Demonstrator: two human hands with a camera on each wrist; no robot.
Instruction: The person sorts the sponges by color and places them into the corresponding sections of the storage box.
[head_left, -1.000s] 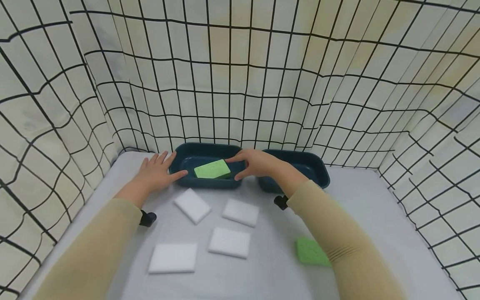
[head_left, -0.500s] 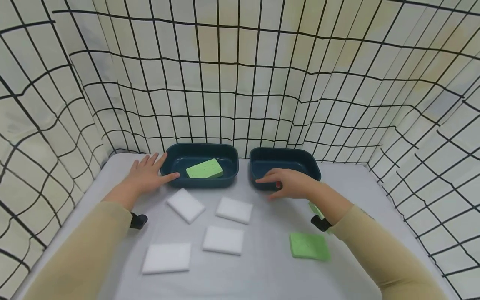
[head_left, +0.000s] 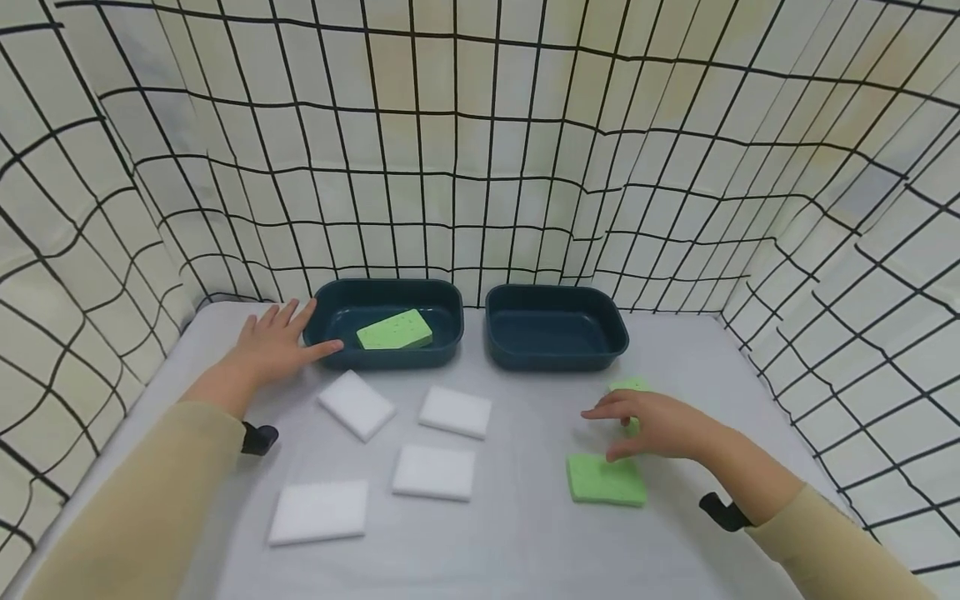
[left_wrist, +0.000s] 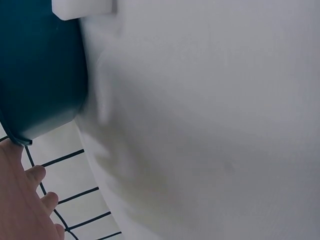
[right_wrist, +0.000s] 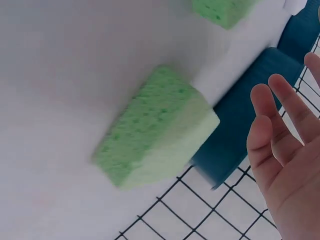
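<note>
My left hand [head_left: 266, 346] rests at the left end of the left dark-blue bin [head_left: 382, 359], fingers spread, thumb along the front rim. Inside that bin lies a light-green sponge [head_left: 395, 331], slightly tilted. My right hand [head_left: 662, 425] hovers with loosely bent fingers among two more green sponges on the table, holding nothing. The nearer green sponge [head_left: 606, 483] lies just below the thumb. Behind the fingers, the farther green sponge [head_left: 628, 386] is mostly hidden. In the right wrist view a green sponge [right_wrist: 155, 130] lies apart from the open fingers.
Four-sided white sponge pads, several in all, lie on the left and middle of the table, one white pad [head_left: 356, 405] close before the left bin. A second dark-blue bin [head_left: 555, 361] stands beside the first. Black wire grid [head_left: 472, 175] encloses the back and sides.
My right hand has left the left bin, passed the right bin and moved right and nearer to the green sponges. The left hand stays at the bin. The view has shifted slightly.
</note>
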